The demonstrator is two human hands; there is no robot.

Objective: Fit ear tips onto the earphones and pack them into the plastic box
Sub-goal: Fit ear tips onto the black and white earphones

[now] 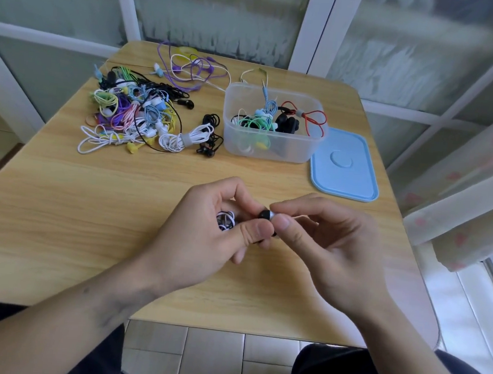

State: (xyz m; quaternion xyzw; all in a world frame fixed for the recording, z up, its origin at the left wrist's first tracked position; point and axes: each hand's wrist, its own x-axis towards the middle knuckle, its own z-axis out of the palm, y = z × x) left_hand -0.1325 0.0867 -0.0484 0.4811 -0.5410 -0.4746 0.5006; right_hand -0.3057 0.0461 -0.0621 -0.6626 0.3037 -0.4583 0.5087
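I see both hands meeting low over the pale wood-grain tabletop [86, 232]. My left hand [205, 231] has its fingers curled round a small coiled white cable [225, 220], the loops bunched in the palm, while its thumb and forefinger pinch a rounded black ear tip [264, 214] — matte and dome-shaped. My right hand [324, 241] comes in from the other side, thumb and forefinger pinched on a small silvery-white earbud body [272, 215] that touches the tip; the other fingers of that hand are loosely bent.

Beyond the left hand, well apart from it, lies a tangled heap of earphones [135, 111] — thin rubbery cords in purple, green, yellow, pink, white and black, some bundled with grey wraps. Just beside the heap, toward the right, sits a small black coiled pair [211, 136].

Beyond the right hand stands the plastic box [272, 147], translucent, rectangular with rounded corners, open at the top. Inside it are coiled sets: a mint-green one, a light blue one, a red cord looping over the rim and black buds. Touching the box on its right side, the smooth light blue lid [345, 165] lies flat, with a round raised disc at its middle.
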